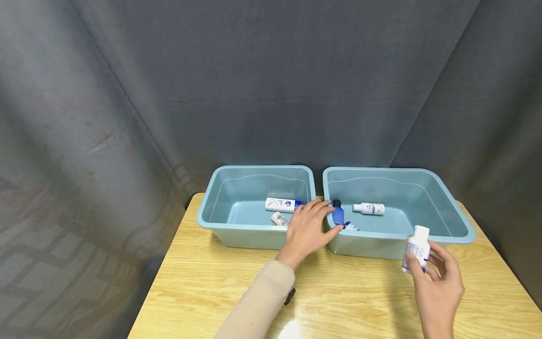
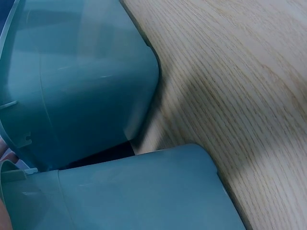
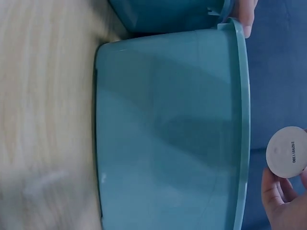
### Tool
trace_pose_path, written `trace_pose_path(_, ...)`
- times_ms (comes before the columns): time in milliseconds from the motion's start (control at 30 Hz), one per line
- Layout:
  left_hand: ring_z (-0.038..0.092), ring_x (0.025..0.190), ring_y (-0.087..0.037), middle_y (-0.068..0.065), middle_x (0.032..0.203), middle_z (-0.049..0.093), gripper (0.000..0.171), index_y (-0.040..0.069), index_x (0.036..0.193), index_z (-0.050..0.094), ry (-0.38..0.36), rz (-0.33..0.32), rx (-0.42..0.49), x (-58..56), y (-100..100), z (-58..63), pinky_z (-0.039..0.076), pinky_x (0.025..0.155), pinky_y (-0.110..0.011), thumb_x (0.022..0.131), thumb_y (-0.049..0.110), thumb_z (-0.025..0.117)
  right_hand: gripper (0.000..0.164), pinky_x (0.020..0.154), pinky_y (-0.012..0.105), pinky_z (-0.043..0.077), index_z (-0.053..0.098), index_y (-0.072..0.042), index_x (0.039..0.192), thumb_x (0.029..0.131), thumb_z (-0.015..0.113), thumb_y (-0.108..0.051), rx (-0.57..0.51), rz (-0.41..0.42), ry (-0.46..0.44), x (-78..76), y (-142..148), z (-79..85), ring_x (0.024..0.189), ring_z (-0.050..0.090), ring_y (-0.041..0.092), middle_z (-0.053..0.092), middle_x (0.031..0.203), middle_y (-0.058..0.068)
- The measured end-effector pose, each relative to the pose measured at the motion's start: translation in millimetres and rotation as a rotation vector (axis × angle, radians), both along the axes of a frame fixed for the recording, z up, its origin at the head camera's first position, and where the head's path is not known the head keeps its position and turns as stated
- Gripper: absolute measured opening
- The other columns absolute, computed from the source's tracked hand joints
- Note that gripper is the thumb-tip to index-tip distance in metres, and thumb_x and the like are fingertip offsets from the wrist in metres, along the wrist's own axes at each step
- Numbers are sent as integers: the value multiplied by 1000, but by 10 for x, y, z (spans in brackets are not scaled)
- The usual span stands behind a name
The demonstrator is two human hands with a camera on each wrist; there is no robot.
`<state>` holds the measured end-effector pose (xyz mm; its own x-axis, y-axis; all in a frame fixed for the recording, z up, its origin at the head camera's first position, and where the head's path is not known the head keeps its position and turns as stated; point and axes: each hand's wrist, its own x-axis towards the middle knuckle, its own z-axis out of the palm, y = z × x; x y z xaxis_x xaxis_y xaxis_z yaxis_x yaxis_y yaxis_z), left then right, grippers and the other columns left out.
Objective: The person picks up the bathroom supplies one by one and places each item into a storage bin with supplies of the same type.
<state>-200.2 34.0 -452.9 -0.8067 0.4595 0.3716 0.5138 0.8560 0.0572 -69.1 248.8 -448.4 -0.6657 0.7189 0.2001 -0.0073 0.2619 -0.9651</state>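
My right hand (image 1: 440, 287) holds a small white bottle (image 1: 417, 249) with a white cap, upright and slightly tilted, in front of the right bin (image 1: 459, 221). In the right wrist view the flat base of that bottle (image 3: 288, 152) faces the camera, with printed digits on it. My left hand (image 1: 311, 226) lies palm down across the neighbouring rims of the left bin (image 1: 250, 227) and the right bin, fingers spread and holding nothing. Just past its fingertips, in the right bin, is a blue bottle (image 1: 338, 215) with a black cap.
Inside the right bin also lie a white bottle (image 1: 372, 209) and a partly hidden white-and-blue item (image 1: 350, 226). The left bin holds a white bottle with a blue cap (image 1: 279, 204) and a small white bottle (image 1: 279, 219). A grey curtain (image 1: 279, 94) hangs behind the wooden table (image 1: 190, 292).
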Motion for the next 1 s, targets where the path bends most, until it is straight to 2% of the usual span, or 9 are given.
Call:
trace_pose_path(200, 41, 135, -8, 18, 146, 48, 56, 35, 134, 60, -7, 7, -7, -2, -1, -2, 38, 105, -35, 93, 69, 44, 48, 75, 4, 45, 61, -6, 132, 85, 70, 4, 38, 6, 8, -66, -37, 78, 101, 56, 2, 55, 113, -13)
trace_pose_path(433, 41, 135, -7, 18, 146, 48, 55, 36, 134, 60, -5, 8, -4, -3, -2, 0, 38, 104, -35, 93, 69, 44, 47, 73, 5, 46, 62, -6, 130, 85, 69, 5, 9, 45, 46, -137, -89, 181, 98, 58, 4, 57, 113, -9)
trace_pose_path(800, 40, 135, -7, 18, 147, 47, 56, 36, 135, 60, -7, 14, -14, -10, 7, 0, 38, 105, -35, 93, 70, 44, 49, 72, 7, 48, 60, -9, 133, 87, 70, 1, 66, 113, 18, -248, -120, 303, 97, 58, 5, 55, 117, -9)
trace_pose_path(1000, 41, 134, -8, 17, 146, 48, 57, 35, 134, 61, -2, 5, -3, -10, 2, -4, 39, 104, -36, 93, 69, 44, 49, 74, 6, 46, 59, -7, 134, 87, 70, 0, 94, 140, 22, -319, -111, 331, 98, 57, 2, 54, 117, -12)
